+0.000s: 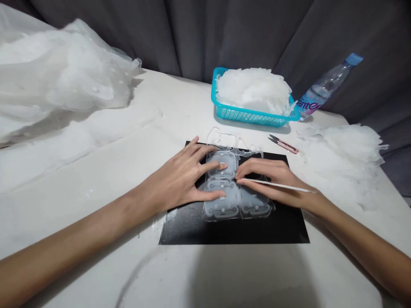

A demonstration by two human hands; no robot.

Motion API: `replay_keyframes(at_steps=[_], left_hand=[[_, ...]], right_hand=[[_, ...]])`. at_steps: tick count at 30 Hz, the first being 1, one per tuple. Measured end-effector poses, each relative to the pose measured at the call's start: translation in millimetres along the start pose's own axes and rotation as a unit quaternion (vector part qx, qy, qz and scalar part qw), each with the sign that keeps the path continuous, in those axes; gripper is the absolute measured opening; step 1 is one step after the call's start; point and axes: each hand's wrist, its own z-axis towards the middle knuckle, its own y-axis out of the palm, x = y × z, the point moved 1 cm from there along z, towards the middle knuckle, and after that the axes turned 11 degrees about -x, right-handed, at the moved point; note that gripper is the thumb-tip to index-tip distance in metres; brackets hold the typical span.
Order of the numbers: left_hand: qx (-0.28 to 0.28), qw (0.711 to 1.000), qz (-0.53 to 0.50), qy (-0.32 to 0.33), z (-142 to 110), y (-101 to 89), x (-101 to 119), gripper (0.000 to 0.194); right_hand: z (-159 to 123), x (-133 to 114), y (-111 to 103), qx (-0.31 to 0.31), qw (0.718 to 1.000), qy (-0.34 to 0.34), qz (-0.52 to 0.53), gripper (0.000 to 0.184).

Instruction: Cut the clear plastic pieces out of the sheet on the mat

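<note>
A translucent moulded sheet [223, 199] with several rounded panels lies on a black mat [199, 231]. Across its left side my left hand [192, 171] is spread, the thumb and fingers pressing on two of the panels. My right hand [268, 177] is closed in a pinch at the seam between the panels. A thin white stick-like tool [279, 185] runs from those fingertips back over the hand towards the wrist; its tip is hidden at the seam. At the sheet's far edge, a cut-out strip of clear frame [221, 133] reaches past the mat.
A blue basket [250, 117] heaped with translucent white pieces stands at the back, beside a tilted-looking water bottle [324, 90]. Small pink-handled thread snips [284, 144] lie right of the mat. Translucent scraps [346, 145] pile at right; a large plastic bag [64, 72] fills the left.
</note>
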Motion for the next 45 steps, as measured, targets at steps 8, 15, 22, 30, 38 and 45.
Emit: replay_keyframes(at_steps=[8,15,22,30,38,45], left_hand=[[0.003,1.0,-0.003,0.0,-0.2,0.0,-0.3,0.068],[0.006,1.0,-0.002,0.002,-0.5,0.5,-0.8,0.067],[0.0,1.0,0.007,0.002,0.3,-0.3,-0.3,0.067],[0.006,1.0,0.005,0.003,-0.1,2.2,-3.2,0.069],[0.008,1.0,0.007,0.007,-0.2,2.6,-1.4,0.067],[0.019,1.0,-0.004,0.011,-0.8,3.5,-2.0,0.063]], right_hand=[[4.0,6.0,11.5,0.002,0.999,-0.038,-0.017,0.012],[5.6,6.8,9.8,-0.01,0.999,-0.036,-0.024,0.012],[2.9,6.3,-1.6,-0.045,0.998,-0.027,-0.037,0.018],[-1.0,2.4,-11.2,0.016,0.998,-0.01,0.052,0.008],[8.7,10.1,14.9,0.009,0.998,-0.059,-0.003,0.011],[13.6,10.2,23.0,0.028,0.996,-0.083,0.001,0.01]])
